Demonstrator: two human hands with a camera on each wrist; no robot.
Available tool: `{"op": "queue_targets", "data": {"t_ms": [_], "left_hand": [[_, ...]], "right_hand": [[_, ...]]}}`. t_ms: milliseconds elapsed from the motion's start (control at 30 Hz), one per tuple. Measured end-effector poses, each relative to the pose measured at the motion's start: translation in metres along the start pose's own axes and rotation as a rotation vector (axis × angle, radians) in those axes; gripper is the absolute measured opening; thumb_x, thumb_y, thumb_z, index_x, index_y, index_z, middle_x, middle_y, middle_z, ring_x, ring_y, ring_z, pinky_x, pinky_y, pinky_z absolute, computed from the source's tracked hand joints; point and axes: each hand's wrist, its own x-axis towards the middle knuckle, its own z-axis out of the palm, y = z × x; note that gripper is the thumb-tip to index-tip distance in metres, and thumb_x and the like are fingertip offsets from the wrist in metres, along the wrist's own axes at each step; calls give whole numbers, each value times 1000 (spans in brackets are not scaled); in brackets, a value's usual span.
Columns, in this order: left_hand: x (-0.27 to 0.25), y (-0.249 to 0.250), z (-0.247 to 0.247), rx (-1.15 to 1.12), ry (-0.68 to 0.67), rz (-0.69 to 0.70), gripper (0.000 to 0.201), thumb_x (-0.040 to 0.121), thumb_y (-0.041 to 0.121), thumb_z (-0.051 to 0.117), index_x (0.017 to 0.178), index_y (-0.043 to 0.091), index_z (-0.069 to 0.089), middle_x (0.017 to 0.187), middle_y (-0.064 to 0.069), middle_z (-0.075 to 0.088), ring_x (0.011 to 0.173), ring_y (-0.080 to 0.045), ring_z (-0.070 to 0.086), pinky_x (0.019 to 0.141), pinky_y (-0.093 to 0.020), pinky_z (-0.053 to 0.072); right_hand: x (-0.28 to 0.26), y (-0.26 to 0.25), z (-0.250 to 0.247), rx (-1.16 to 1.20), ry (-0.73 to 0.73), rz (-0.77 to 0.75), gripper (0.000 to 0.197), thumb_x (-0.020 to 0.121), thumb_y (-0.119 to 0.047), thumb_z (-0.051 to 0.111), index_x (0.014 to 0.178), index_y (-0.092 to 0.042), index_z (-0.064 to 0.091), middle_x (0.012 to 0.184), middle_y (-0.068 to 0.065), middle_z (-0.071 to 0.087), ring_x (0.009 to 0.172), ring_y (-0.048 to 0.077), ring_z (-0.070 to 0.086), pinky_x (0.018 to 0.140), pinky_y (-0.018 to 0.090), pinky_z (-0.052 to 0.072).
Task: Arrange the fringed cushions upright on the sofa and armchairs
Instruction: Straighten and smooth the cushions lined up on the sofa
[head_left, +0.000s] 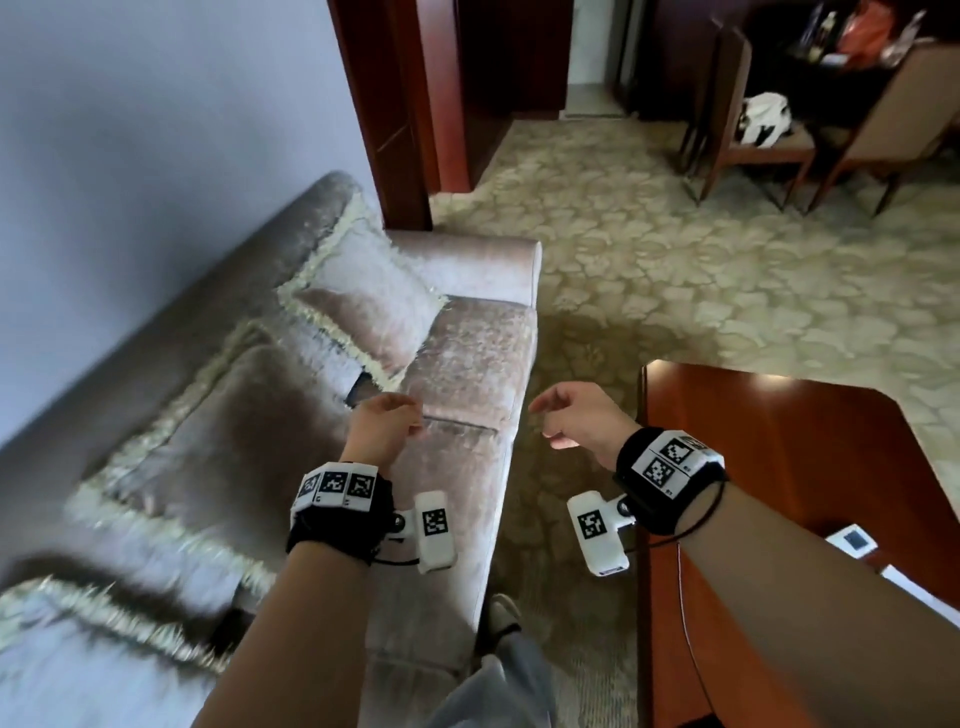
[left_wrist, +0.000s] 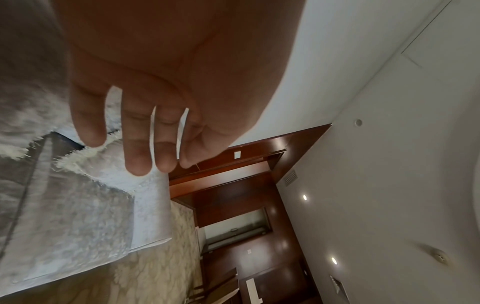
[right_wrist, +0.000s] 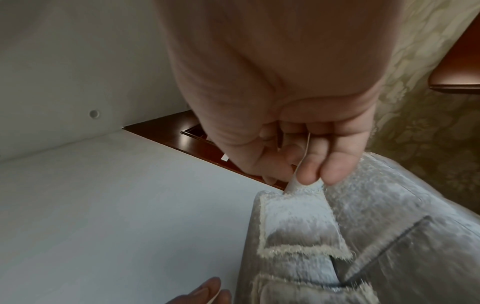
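A velvety grey-pink sofa (head_left: 467, 364) runs along the left wall. Three fringed cushions lean against its backrest: the far cushion (head_left: 363, 296) in the arm corner, the middle cushion (head_left: 218, 431), and the near cushion (head_left: 78, 649), blurred at the bottom left. My left hand (head_left: 400, 415) hovers over the seat just right of the middle cushion, fingers relaxed and holding nothing. My right hand (head_left: 556, 415) hangs beyond the sofa's front edge, loosely curled and empty. The left wrist view shows my left hand (left_wrist: 145, 144) with straight fingers above cushion fringe (left_wrist: 78, 162). The right wrist view shows my right hand (right_wrist: 298, 160) above a cushion (right_wrist: 298, 218).
A red-brown coffee table (head_left: 779, 467) stands close on the right, with a small white device (head_left: 852, 540) on it. Patterned carpet (head_left: 675, 260) spreads ahead. Wooden chairs (head_left: 753, 150) stand at the far right and a dark wooden door frame (head_left: 395, 104) behind the sofa's arm.
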Motion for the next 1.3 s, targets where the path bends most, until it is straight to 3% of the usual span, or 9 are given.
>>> {"op": "queue_targets", "data": {"t_ms": [233, 333, 433, 567, 700, 767, 933, 1067, 1300], "left_hand": [[169, 70, 20, -46, 37, -6, 12, 86, 4, 55, 87, 13, 64, 77, -8, 64, 62, -22, 58, 51, -23, 38], [229, 105, 25, -106, 58, 23, 15, 87, 3, 53, 80, 12, 62, 74, -9, 61, 64, -24, 54, 53, -26, 36], [274, 123, 26, -117, 90, 4, 17, 90, 2, 53, 80, 12, 63, 71, -7, 59, 57, -21, 52, 48, -24, 35], [328, 124, 14, -119, 177, -56, 13, 92, 3, 52, 87, 10, 62, 67, -7, 56, 47, -15, 52, 34, -15, 36], [378, 98, -5, -81, 296, -135, 14, 86, 8, 59, 97, 10, 67, 79, -9, 66, 76, -24, 64, 57, -25, 47], [403, 88, -9, -139, 380, -189, 21, 83, 5, 60, 104, 5, 67, 72, -10, 65, 74, -25, 63, 67, -31, 49], [448, 81, 2, -220, 576, -295, 27, 80, 3, 58, 106, 9, 62, 77, -13, 66, 72, -26, 63, 60, -29, 45], [475, 79, 22, -272, 717, -403, 27, 77, 6, 63, 104, 8, 62, 79, -12, 67, 71, -24, 61, 65, -33, 49], [510, 48, 52, -308, 880, -540, 27, 81, 8, 58, 106, 8, 65, 89, -12, 68, 81, -26, 65, 81, -41, 56]], "right_hand": [[161, -78, -21, -45, 38, 17, 27, 76, 11, 55, 82, -12, 68, 80, 7, 57, 77, 20, 58, 79, 40, 58], [222, -119, -26, -69, 15, 4, 28, 75, 11, 56, 83, -12, 68, 76, 6, 59, 75, 20, 60, 82, 43, 58], [271, -148, -27, -78, -32, 5, 28, 78, 13, 55, 89, -10, 67, 68, 6, 58, 74, 21, 62, 84, 43, 57], [343, -175, -19, -107, -109, -8, 23, 82, 5, 54, 93, -11, 65, 77, 11, 63, 77, 22, 63, 76, 35, 57], [429, -191, 8, -172, -215, -41, 20, 86, 5, 52, 89, -11, 64, 84, 14, 61, 74, 23, 59, 63, 29, 49], [477, -199, 27, -221, -300, -69, 21, 85, 6, 52, 87, -12, 63, 83, 15, 61, 73, 24, 58, 61, 30, 47], [583, -215, 66, -319, -516, -173, 24, 85, 9, 50, 90, -11, 62, 83, 14, 61, 62, 18, 57, 51, 26, 47], [663, -232, 88, -353, -669, -141, 22, 83, 5, 52, 88, -14, 62, 81, 9, 59, 64, 19, 56, 53, 29, 42], [746, -250, 138, -510, -847, -152, 20, 85, -3, 55, 90, -20, 65, 90, 9, 67, 81, 20, 63, 73, 35, 53]]}}
